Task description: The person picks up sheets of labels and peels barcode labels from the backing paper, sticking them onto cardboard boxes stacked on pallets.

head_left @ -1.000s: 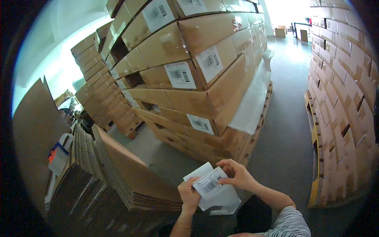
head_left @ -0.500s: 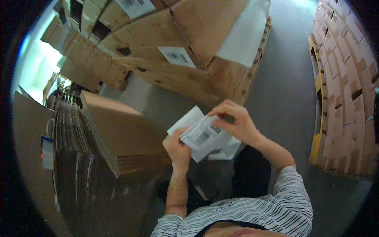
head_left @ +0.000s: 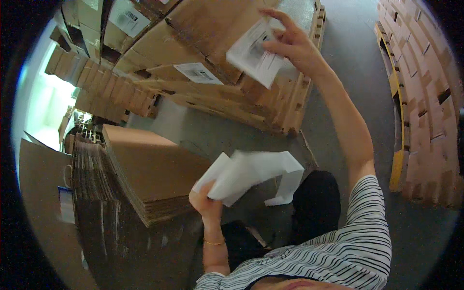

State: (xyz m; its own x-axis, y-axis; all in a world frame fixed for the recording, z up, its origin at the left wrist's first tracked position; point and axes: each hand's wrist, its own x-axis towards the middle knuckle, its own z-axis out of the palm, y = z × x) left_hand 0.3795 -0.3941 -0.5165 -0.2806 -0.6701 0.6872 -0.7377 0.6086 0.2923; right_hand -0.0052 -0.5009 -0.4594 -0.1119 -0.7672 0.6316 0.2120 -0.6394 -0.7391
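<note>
My right hand (head_left: 292,46) is raised at the upper middle, thumb and fingers closed on a white printed label (head_left: 251,55). The label hangs in front of a cardboard box (head_left: 193,46) in the stack; whether it touches the box I cannot tell. Lower down, my left hand (head_left: 207,200) grips a curling white strip of label backing paper (head_left: 263,169). The strip arches away to the right and its end folds downward, smeared by motion. On the stack's side, a white label (head_left: 198,73) with a barcode is stuck to a box.
A wooden pallet (head_left: 290,116) carries the box stack ahead. Folded flat cardboard sheets (head_left: 150,164) stand at the left. Along the right side, boxes (head_left: 427,116) are piled on a yellow-edged pallet (head_left: 397,159). Grey floor (head_left: 345,96) runs between the pallets.
The printed label has come away from the white strip. My right hand has carried it up and forward to the box stack, while my left hand keeps the strip low.
</note>
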